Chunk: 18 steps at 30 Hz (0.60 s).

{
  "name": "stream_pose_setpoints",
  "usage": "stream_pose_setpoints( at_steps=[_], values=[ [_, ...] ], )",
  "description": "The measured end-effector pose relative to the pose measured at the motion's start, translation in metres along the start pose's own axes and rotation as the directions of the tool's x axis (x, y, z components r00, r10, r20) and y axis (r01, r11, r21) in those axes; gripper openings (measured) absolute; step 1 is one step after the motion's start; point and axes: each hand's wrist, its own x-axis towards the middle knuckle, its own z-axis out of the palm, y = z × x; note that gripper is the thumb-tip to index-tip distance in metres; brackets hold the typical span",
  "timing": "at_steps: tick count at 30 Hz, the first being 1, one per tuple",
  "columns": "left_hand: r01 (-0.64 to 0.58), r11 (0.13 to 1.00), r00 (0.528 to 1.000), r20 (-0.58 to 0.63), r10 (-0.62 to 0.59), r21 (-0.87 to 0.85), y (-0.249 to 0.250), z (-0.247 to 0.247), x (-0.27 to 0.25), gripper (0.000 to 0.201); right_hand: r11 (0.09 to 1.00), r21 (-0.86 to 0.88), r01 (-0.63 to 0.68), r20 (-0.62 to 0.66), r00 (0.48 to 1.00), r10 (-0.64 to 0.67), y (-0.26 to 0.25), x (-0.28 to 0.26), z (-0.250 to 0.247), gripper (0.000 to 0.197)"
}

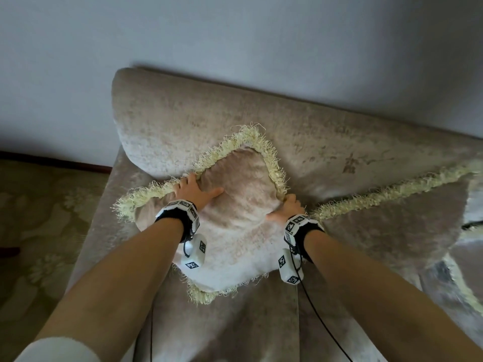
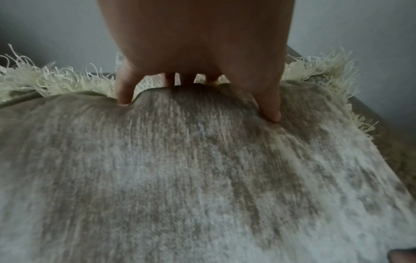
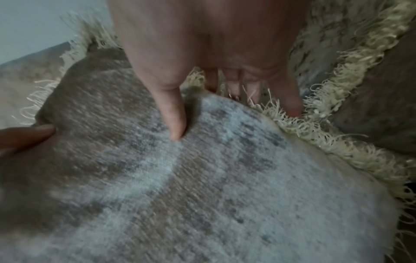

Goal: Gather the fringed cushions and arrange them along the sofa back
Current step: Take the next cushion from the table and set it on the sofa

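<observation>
A beige plush cushion (image 1: 240,205) with pale yellow fringe leans corner-up against the sofa back (image 1: 209,113). My left hand (image 1: 194,185) grips its upper left edge, thumb pressed into the front and fingers curled over the fringe. My right hand (image 1: 286,205) grips the right edge the same way. In the left wrist view the left hand (image 2: 198,92) dents the cushion (image 2: 202,178). The right wrist view shows the right hand (image 3: 225,106) with its thumb sunk into the cushion (image 3: 202,195). A second fringed cushion (image 1: 392,226) lies just to the right, touching the first.
The sofa seat (image 1: 235,322) runs toward me under the cushions. More fringed grey fabric (image 1: 457,283) lies at the far right. A patterned green carpet (image 1: 39,218) covers the floor on the left, and a plain wall (image 1: 235,35) rises behind the sofa.
</observation>
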Motion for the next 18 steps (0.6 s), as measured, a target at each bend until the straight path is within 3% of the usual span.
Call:
stream_pose_setpoints(
  at_steps=[3, 9, 18],
  values=[
    [-0.039, 0.999, 0.994, -0.1, 0.038, -0.004, 0.002, -0.002, -0.009, 0.106, 0.994, 0.101, 0.032, -0.048, 0.998, -0.027, -0.002, -0.001, -0.004, 0.075],
    [-0.076, 0.991, 0.988, -0.143, 0.06, -0.108, 0.004, -0.014, -0.039, 0.098, 0.941, 0.242, 0.235, -0.076, 0.972, -0.223, -0.017, -0.018, -0.021, 0.085],
    [-0.088, 0.981, 0.929, -0.37, 0.018, -0.175, -0.005, -0.039, -0.125, 0.086, 0.831, 0.265, 0.489, -0.073, 0.87, -0.489, -0.029, -0.063, -0.047, 0.077]
  ],
)
